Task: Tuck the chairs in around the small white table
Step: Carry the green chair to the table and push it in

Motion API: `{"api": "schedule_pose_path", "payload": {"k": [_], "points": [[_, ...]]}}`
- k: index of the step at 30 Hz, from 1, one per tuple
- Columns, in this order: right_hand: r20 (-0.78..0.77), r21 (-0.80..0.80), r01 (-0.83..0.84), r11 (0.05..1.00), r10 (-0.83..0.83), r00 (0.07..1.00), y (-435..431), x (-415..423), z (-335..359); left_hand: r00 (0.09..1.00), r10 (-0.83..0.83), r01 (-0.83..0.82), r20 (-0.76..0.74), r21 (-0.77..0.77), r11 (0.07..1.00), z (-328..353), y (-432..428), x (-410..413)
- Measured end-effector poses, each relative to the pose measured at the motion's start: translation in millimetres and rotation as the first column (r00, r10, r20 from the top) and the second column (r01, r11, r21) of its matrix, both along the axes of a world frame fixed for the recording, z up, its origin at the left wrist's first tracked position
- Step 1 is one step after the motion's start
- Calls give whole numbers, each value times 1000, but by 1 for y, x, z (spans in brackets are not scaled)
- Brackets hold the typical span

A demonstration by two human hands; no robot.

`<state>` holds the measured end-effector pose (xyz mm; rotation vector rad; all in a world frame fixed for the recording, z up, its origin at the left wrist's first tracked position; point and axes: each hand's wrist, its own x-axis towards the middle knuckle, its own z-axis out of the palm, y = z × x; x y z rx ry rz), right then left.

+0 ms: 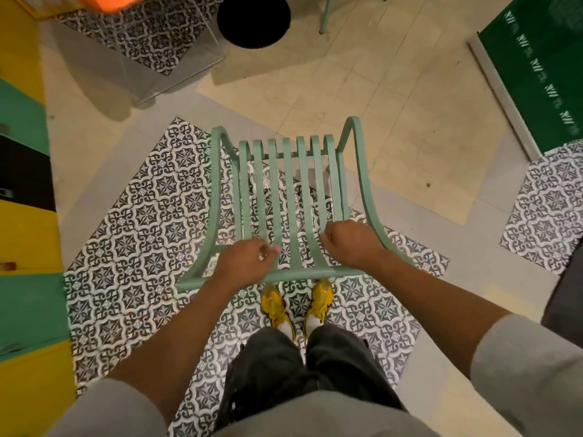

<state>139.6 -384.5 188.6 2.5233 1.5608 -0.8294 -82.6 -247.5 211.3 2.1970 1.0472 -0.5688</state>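
A mint-green slatted metal chair [288, 184] stands right in front of me on the patterned floor tiles, its backrest nearest to me. My left hand [246, 263] grips the top rail of the backrest on the left. My right hand [350, 242] is closed around the slats on the right. My yellow shoes show just under the rail. The small white table is not clearly in view; a pale frame with thin legs [176, 83] stands at the upper left.
A round black object [254, 20] lies on the floor at the top. One leg of another green chair [326, 14] shows beside it. A green panel [536, 74] leans at the right. A green, yellow and black striped surface [22, 216] runs along the left.
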Motion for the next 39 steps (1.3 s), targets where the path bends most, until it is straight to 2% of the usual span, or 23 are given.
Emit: {"api": "schedule_pose_path", "payload": {"k": [4, 6, 9, 12, 19, 25, 39], "points": [[-15, 62, -74, 995, 75, 997, -39, -20, 13, 997, -77, 79, -29, 92, 993, 9, -26, -19], [9, 63, -120, 991, 120, 993, -59, -26, 12, 980, -175, 192, -99, 194, 962, 2, -32, -31], [81, 98, -189, 977, 181, 980, -82, -33, 6, 946, -270, 311, -179, 270, 911, -13, -37, -45], [118, 95, -167, 981, 156, 981, -86, -37, -2, 962, -223, 264, -160, 319, 910, -17, -39, -39], [176, -96, 0, 995, 17, 984, -57, -38, -3, 951, -210, 270, -225, 281, 921, -15, -41, -11], [167, -183, -75, 980, 106, 980, -48, -27, -4, 933, -225, 297, -281, 249, 922, -15, -38, -1], [104, -201, -151, 968, 174, 979, -13, 13, 1, 939, -172, 253, -297, 260, 932, -18, -11, 32]]}}
